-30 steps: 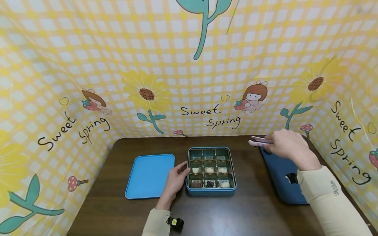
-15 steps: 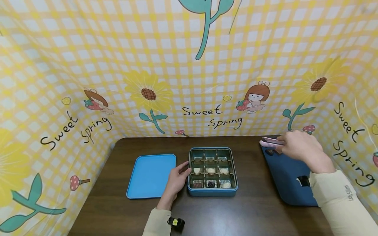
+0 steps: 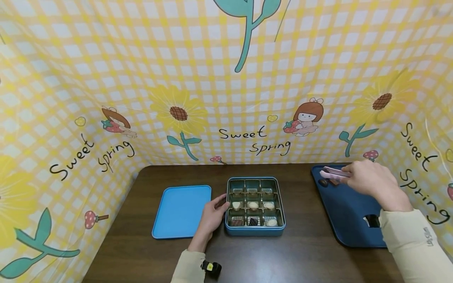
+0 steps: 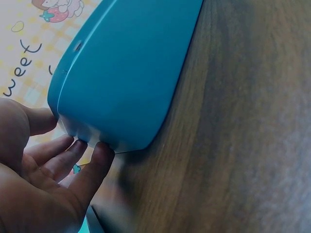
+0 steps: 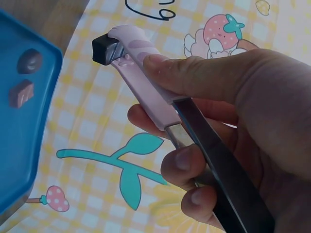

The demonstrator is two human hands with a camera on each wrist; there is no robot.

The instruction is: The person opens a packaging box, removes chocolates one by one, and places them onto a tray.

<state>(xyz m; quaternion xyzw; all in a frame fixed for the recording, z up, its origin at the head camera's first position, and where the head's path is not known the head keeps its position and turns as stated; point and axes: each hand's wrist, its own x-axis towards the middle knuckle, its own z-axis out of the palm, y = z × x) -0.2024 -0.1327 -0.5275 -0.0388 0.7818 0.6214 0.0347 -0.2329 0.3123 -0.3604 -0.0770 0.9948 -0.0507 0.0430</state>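
My right hand (image 3: 373, 179) grips pink-tipped metal tongs (image 5: 146, 80). Between the tips, in the right wrist view, sits a dark square chocolate (image 5: 101, 50). The tongs are over the far left part of a dark blue tray (image 3: 354, 220), where a dark round chocolate (image 3: 323, 182) and a brownish one (image 5: 21, 93) lie. Mid-table stands a blue box (image 3: 254, 232) with a divided golden insert. White chocolates (image 3: 253, 205) fill its middle row; the front row has two dark pieces and a white one. My left hand (image 3: 211, 216) rests its fingertips against the box's left side.
A light blue lid (image 3: 180, 212) lies flat on the brown table (image 3: 131, 255), left of the box. Yellow checked cloth (image 3: 212, 78) walls off the back and both sides.
My right hand has moved right with the tongs, from beside the tray's far left corner to over the tray. The left hand stays against the box.
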